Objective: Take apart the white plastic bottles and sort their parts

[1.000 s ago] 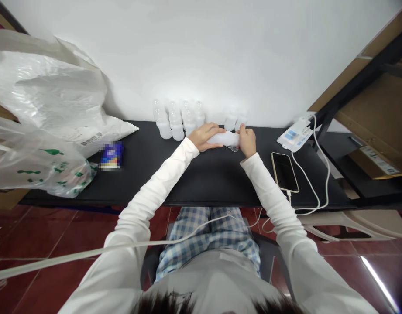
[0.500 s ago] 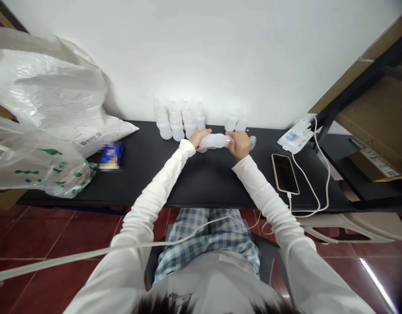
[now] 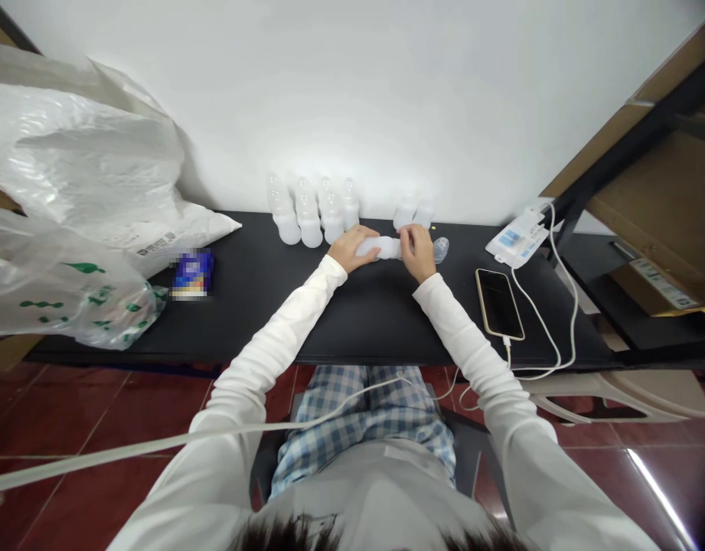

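Note:
A white bottle (image 3: 385, 247) lies sideways between my hands above the black table. My left hand (image 3: 354, 248) is wrapped round its left end, thumb in front. At its right end, my right hand (image 3: 417, 250) pinches the neck with fingers bent together. Just right of that hand, a clear dome cap (image 3: 441, 249) rests on the table. Several white bottles with clear caps (image 3: 309, 218) stand in a row by the wall, left of my hands. Behind my right hand stand two white bottles (image 3: 406, 214) whose tops blur into the wall.
Large white plastic bags (image 3: 82, 161) fill the left side, beside a blue packet (image 3: 193, 274). On the right, a phone (image 3: 500, 304) is plugged into a white cable, near a white power strip (image 3: 518, 238). A cardboard box (image 3: 654, 287) sits on the right-hand shelf.
My left hand has slid right along the bottle, its thumb now across the front. The right fingers have shifted their hold at the neck, and the bottle is turned slightly.

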Demonstrator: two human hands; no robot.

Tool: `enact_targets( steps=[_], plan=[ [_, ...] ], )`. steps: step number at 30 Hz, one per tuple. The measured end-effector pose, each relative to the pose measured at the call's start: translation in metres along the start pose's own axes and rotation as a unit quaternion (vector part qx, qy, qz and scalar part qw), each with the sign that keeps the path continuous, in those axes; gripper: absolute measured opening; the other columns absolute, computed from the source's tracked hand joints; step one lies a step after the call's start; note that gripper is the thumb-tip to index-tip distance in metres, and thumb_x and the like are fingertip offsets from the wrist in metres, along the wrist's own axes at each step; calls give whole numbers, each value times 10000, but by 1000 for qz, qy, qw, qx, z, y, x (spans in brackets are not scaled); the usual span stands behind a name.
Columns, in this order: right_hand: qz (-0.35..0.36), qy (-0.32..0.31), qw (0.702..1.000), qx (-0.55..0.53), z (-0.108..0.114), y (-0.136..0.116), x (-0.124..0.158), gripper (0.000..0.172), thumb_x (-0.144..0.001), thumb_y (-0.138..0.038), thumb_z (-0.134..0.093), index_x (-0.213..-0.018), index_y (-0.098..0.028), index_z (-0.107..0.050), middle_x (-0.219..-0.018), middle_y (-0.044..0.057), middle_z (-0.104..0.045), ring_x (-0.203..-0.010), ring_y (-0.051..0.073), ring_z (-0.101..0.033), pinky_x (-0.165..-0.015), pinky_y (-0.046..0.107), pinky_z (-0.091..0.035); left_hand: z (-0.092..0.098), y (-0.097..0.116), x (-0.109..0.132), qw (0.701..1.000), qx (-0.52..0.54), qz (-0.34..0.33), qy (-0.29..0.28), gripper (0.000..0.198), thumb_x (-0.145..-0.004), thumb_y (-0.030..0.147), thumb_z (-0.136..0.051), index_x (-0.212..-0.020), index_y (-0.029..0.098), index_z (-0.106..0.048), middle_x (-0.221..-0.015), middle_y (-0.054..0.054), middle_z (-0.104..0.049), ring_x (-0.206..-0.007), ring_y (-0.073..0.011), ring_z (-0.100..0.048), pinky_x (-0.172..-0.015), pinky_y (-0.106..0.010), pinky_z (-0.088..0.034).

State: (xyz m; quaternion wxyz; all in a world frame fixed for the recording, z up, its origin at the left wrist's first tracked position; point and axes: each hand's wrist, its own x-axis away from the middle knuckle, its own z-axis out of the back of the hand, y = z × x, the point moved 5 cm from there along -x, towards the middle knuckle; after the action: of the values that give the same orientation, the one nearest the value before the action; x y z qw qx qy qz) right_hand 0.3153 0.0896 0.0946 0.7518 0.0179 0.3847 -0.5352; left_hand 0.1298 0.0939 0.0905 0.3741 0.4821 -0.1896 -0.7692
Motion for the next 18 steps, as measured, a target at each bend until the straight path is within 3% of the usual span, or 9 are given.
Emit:
enact_targets(
  steps=[2, 4, 6, 9, 14, 18],
  plan=[
    [-53, -16, 998, -3, -1, 2, -2, 501, -1020, -400, -183, -863, -203, -617, -901, 95, -689, -897, 212, -612, -860, 341, -442, -6, 2, 3, 996, -41, -65, -37, 418, -823, 562, -643, -1046, 210, -668, -1139, -123, -677, -1140, -266, -630, -1062, -449, -476],
    [-102, -33, 994, -4, -1, 4, -2, 540, -1019, -468, -191, -781, -214, -604, -788, 67, -679, -800, 204, -613, -745, 307, -416, -8, -1, 4, 993, -62, -87, -43, 414, -841, 557, -633, -1070, 214, -658, -1182, -139, -660, -1173, -277, -612, -1062, -472, -466],
    [-136, -30, 990, -1, 3, 4, -1, 573, -1008, -532, -212, -711, -217, -587, -684, 48, -645, -693, 191, -591, -647, 288, -351, -7, -5, 4, 994, -68, -81, -19, 425, -857, 579, -603, -1071, 214, -647, -1174, -139, -660, -1172, -281, -606, -1057, -480, -462],
    [-145, -6, 989, 25, 11, -1, 2, 610, -1005, -527, -208, -595, -216, -535, -592, 51, -594, -610, 182, -559, -613, 302, -293, -1, -4, 5, 997, -50, -41, 42, 457, -907, 613, -493, -1044, 201, -637, -1091, -123, -674, -1101, -262, -628, -1031, -444, -476],
    [-82, 3, 993, 80, 10, -9, 7, 587, -996, -494, -238, -612, -211, -580, -596, 70, -596, -622, 191, -567, -615, 316, -315, 7, 6, 8, 993, 25, 33, 114, 464, -939, 603, -407, -901, 198, -630, -933, -80, -676, -951, -221, -650, -942, -363, -506],
    [32, 45, 994, 95, 4, -4, 8, 579, -969, -592, -295, -770, -193, -664, -685, 74, -643, -660, 189, -582, -633, 317, -390, 5, -8, 5, 971, 121, 151, 142, 437, -892, 582, -470, -753, 193, -613, -813, -56, -654, -863, -213, -638, -835, -348, -529]
  ],
)
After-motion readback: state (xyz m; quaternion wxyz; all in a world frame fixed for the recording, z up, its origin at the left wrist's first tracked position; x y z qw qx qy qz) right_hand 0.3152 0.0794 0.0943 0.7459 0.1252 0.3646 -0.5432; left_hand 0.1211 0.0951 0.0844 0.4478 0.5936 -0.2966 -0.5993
